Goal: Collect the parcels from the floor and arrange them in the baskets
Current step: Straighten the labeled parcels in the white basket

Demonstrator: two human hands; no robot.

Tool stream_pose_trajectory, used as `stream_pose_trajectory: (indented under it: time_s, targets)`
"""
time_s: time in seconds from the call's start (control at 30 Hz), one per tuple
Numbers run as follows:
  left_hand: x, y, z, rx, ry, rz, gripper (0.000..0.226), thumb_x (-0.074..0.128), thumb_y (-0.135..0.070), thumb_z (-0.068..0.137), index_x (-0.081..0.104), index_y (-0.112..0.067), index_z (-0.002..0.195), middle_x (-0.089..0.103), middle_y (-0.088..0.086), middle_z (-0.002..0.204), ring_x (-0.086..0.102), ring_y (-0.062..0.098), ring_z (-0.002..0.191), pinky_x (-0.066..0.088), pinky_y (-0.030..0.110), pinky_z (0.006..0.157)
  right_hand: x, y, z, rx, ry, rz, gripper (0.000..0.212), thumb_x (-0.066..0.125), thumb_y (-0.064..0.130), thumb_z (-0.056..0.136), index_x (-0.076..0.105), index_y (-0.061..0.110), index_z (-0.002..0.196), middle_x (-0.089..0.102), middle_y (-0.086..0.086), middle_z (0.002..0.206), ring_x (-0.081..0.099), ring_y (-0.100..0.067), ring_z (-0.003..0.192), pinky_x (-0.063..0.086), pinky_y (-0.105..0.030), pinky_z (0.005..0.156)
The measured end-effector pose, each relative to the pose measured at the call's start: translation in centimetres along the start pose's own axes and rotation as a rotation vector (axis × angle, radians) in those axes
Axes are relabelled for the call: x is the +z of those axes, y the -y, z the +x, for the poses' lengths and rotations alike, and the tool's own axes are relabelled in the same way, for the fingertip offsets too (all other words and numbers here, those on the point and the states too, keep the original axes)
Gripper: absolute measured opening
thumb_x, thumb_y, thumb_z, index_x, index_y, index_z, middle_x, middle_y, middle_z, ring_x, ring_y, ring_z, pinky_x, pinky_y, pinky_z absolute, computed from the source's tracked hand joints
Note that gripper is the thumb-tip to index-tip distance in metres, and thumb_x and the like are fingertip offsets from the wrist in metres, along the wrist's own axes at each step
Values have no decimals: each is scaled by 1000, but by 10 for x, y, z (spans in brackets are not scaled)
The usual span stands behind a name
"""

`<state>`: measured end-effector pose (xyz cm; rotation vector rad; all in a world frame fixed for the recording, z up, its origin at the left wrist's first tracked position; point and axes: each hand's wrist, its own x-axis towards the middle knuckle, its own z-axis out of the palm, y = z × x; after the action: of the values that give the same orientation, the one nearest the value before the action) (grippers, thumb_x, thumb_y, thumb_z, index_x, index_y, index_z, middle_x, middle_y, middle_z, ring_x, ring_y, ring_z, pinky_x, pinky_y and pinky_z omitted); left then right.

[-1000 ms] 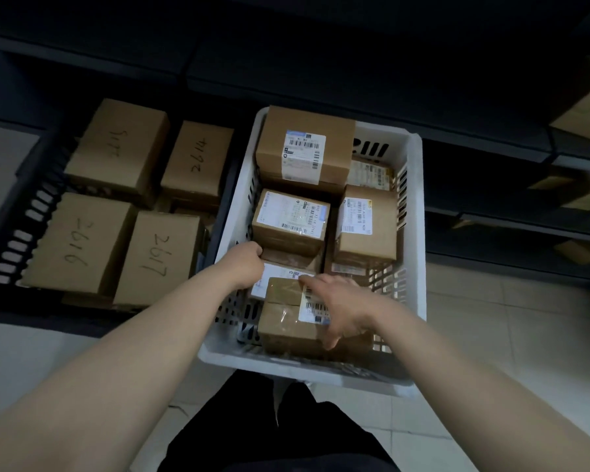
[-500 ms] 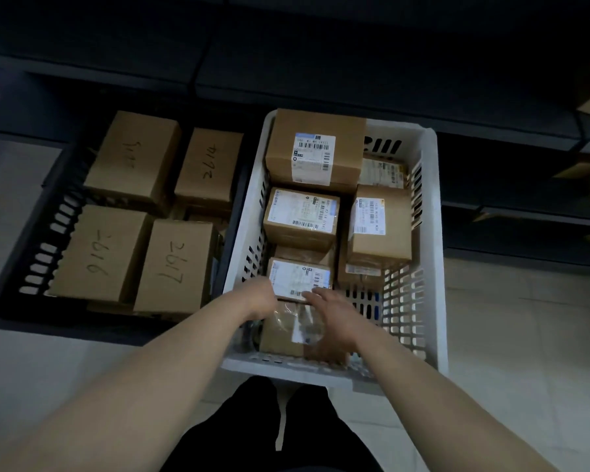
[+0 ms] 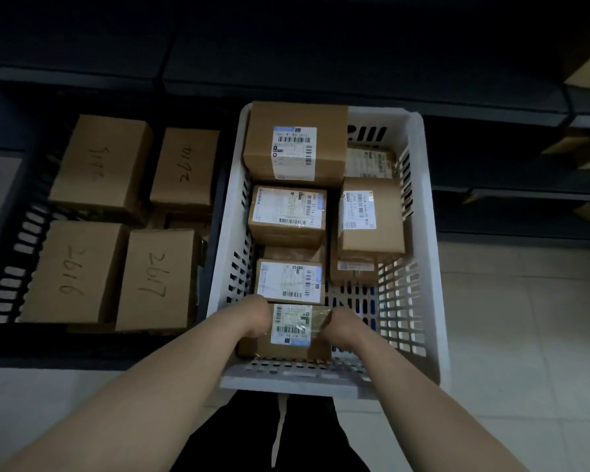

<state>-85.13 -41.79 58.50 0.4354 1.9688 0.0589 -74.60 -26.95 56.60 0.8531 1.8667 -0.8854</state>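
Between left hand point(image 3: 257, 316) and right hand point(image 3: 338, 327), a parcel point(image 3: 292, 330) sits gripped.

The scene is dimly lit, with a cool, underexposed cast. The shelving point(image 3: 321, 56) beyond the hands is lost in near-black shadow. The brightest tones are given by the white basket point(image 3: 430, 267) and the pale floor tiles point(image 3: 525, 335). Straight lines are bowed toward the edges by the wide lens. Printed labels are rendered soft, their text illegible.
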Motion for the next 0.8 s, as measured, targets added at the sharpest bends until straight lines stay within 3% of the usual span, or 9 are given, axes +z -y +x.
stream_pose_trajectory:
  time_s: [0.07, 0.13, 0.2, 0.23, 0.33, 0.4, 0.5, 0.63, 0.8]
  targets:
    - [-8, -7, -3, -1, -15, 18, 24, 38, 0, 95, 61, -7, 96, 56, 3, 86, 54, 19, 86, 42, 25, 71, -13, 0, -11, -22, -151, 145, 13, 49, 4, 93, 59, 8, 100, 59, -7, 84, 54, -18, 65, 41, -27, 51]
    - [-20, -17, -5, 10, -78, -41, 24, 37, 0, 96, 57, -10, 88, 51, 1, 83, 52, 21, 90, 41, 25, 68, -33, 1, -26, -111, -517, 325, 22, 55, 13, 92, 58, 8, 113, 64, -7, 99, 61, -19, 78, 47, -27, 58]
    - [-34, -28, -5, 56, -158, -172, 25, 38, -4, 98, 60, -7, 110, 59, 8, 110, 53, 22, 103, 41, 25, 74, -57, 6, -42, -203, -861, 392, 30, 58, 19, 92, 56, 10, 121, 58, -8, 118, 59, -19, 98, 51, -30, 78]
    - [-41, -34, -4, 78, -197, -256, 32, 39, -7, 99, 56, -6, 126, 57, 11, 125, 54, 23, 110, 41, 24, 81, -70, 11, -47, -239, -949, 388, 38, 60, 21, 92, 53, 10, 127, 51, -9, 129, 55, -22, 111, 50, -33, 90]
    - [-55, -52, 1, 107, -235, -501, 40, 42, -12, 99, 48, -11, 139, 52, 10, 139, 52, 25, 123, 44, 33, 103, -98, 22, -41, -198, -908, 297, 74, 66, 31, 89, 27, 7, 147, 23, -17, 154, 25, -32, 141, 28, -42, 114]
    - [-61, -61, 4, 105, -239, -576, 41, 43, -10, 98, 48, -11, 139, 52, 10, 138, 51, 26, 124, 44, 42, 105, -108, 29, -30, -115, -833, 226, 97, 68, 44, 85, 9, 7, 153, 7, -21, 159, 10, -35, 147, 15, -44, 119]
    - [-62, -68, 9, 84, -233, -601, 42, 43, -8, 97, 49, -10, 138, 54, 10, 136, 52, 25, 122, 45, 42, 104, -114, 36, -12, -20, -770, 150, 117, 70, 57, 76, -2, 7, 154, -4, -25, 160, 3, -37, 148, 10, -44, 121]
    - [-59, -68, 13, 76, -189, -687, 40, 47, -9, 96, 51, -10, 136, 56, 11, 133, 54, 26, 120, 48, 41, 101, -114, 41, -5, 57, -763, 120, 127, 75, 57, 67, -6, 10, 154, 0, -27, 158, 9, -40, 145, 14, -49, 118]
    - [-59, -74, 3, 169, -150, -772, 39, 52, -15, 97, 54, -19, 136, 60, 3, 128, 59, 18, 107, 52, 32, 84, -103, 31, -32, 75, -734, 184, 128, 74, 58, 60, -4, 13, 151, 20, -21, 145, 22, -38, 134, 25, -49, 113]
